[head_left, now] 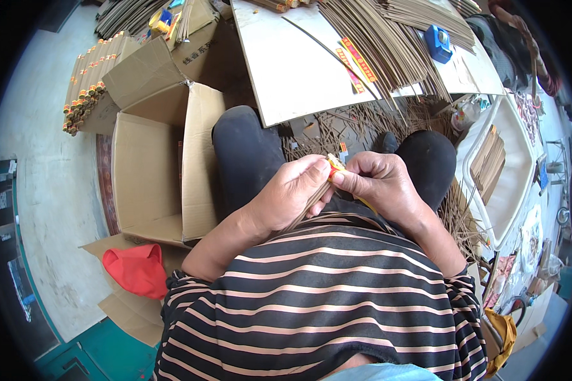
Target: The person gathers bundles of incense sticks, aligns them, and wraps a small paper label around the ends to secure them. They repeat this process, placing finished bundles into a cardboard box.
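Over my lap, my left hand point(289, 190) is wrapped round a bundle of thin brown incense sticks point(306, 211), which slants down toward my striped shirt. A red and yellow paper band point(334, 167) sits at the bundle's upper end. My right hand point(386, 181) pinches that band between thumb and bent forefinger, close beside the left thumb. Part of the bundle is hidden by the left fingers. Ahead, the white table point(279, 76) carries many loose incense sticks point(378, 47) and a few red and yellow label strips point(359, 65).
A blue tape dispenser point(438, 43) stands on the table. Left of my knees is an open cardboard box point(149, 171), with stacked banded bundles point(90, 86) beyond. Sticks litter the floor point(356, 122). A white tub point(518, 159) lies right; another person point(511, 44) is at far right.
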A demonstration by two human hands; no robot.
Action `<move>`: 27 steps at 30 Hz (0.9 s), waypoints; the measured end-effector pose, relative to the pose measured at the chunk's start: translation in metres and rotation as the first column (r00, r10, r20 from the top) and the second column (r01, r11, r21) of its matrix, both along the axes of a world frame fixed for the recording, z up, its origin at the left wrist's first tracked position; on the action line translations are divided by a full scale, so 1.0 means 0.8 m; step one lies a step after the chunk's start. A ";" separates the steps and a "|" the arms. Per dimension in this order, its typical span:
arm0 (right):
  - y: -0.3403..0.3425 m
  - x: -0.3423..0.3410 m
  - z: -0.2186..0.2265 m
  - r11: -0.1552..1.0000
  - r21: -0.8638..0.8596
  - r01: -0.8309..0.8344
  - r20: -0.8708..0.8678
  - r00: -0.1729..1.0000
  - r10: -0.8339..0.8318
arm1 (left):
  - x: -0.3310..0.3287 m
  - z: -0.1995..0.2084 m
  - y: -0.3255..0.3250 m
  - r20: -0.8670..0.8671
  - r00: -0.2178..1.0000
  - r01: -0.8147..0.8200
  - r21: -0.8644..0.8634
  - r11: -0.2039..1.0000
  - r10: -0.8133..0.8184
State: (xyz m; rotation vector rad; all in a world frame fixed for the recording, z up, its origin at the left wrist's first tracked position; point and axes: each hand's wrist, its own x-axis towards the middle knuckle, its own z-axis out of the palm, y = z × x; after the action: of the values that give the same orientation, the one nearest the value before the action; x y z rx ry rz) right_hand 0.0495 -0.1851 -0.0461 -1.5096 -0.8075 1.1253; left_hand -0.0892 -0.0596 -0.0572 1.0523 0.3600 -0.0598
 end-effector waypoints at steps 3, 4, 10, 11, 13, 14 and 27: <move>-0.003 0.002 -0.010 0.999 0.028 0.029 0.006 1.000 -0.029 | 0.002 0.004 -0.003 -0.018 1.000 -0.008 -0.016 1.000 0.007; -0.002 0.004 -0.012 0.999 0.040 0.014 0.005 1.000 -0.015 | 0.003 0.005 -0.003 -0.027 1.000 -0.015 -0.019 1.000 0.014; 0.004 0.010 -0.029 0.983 0.134 0.128 0.060 0.989 -0.137 | 0.004 0.006 -0.008 -0.055 0.997 -0.042 0.150 0.988 0.051; 0.009 0.011 -0.029 0.966 0.207 0.156 0.286 0.934 -0.213 | 0.004 0.008 -0.009 -0.065 0.996 -0.050 0.196 0.979 0.063; 0.010 0.011 -0.023 0.961 0.211 0.182 0.459 0.849 -0.261 | 0.005 0.009 -0.013 -0.082 0.992 -0.069 0.267 0.961 0.095; 0.006 0.008 -0.015 0.972 0.136 0.193 0.426 0.874 -0.233 | 0.005 0.009 -0.015 -0.090 0.990 -0.079 0.301 0.950 0.111; -0.016 0.008 -0.026 1.000 0.004 0.006 0.040 0.999 -0.006 | 0.011 -0.003 -0.033 -0.026 0.996 -0.053 0.559 0.827 0.081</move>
State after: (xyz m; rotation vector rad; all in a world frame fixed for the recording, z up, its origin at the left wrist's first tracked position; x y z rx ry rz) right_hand 0.0557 -0.1981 -0.0667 -1.5345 -0.8319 1.0909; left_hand -0.0807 -0.0861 -0.0595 1.6236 0.4740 0.0912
